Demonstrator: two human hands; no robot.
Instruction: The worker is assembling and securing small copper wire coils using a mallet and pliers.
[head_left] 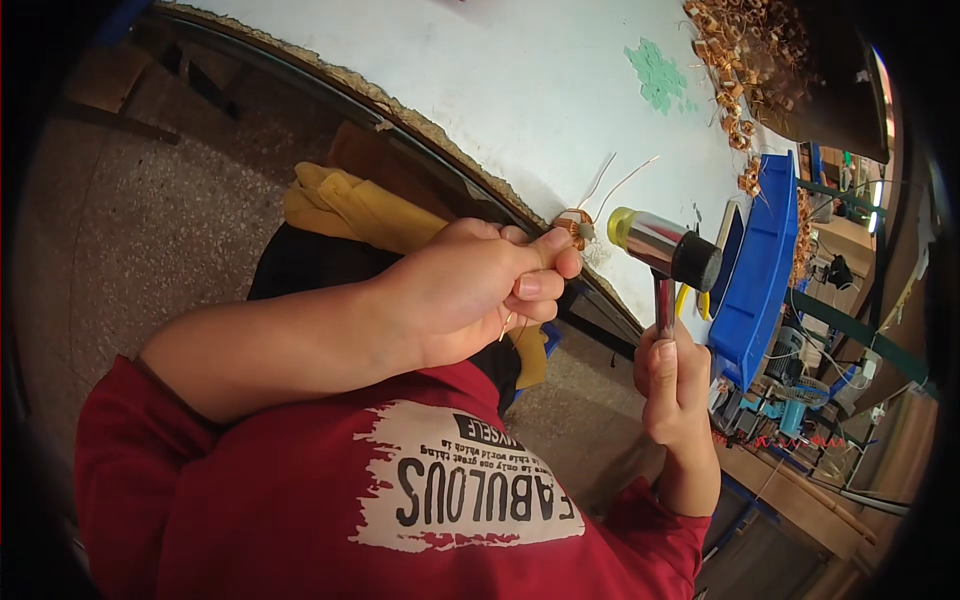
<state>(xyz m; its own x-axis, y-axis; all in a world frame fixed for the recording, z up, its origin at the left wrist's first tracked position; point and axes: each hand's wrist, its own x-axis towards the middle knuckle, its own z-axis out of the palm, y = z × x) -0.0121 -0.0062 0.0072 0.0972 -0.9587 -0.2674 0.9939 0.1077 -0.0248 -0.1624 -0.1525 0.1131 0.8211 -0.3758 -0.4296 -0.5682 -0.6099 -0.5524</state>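
Observation:
My left hand (500,275) pinches a small ring-shaped coil (573,222) wound with copper wire, held at the table's edge. Two thin wire leads rise from the coil over the tabletop, and a short wire end pokes out below my fingers. A greyish spot shows on the side of the coil toward the hammer. My right hand (675,385) is wrapped around the handle of a two-faced mallet (655,243). Its translucent yellow face points at the coil, a small gap away; the opposite face is black, and the middle of the head is shiny metal.
The white table (480,80) has a ragged, worn edge. A blue plastic bin (760,275) stands at the right, with a yellow-handled tool (690,300) beside it. Many copper coils (745,60) are heaped at the far right. Yellow cloth (350,210) lies below the table edge.

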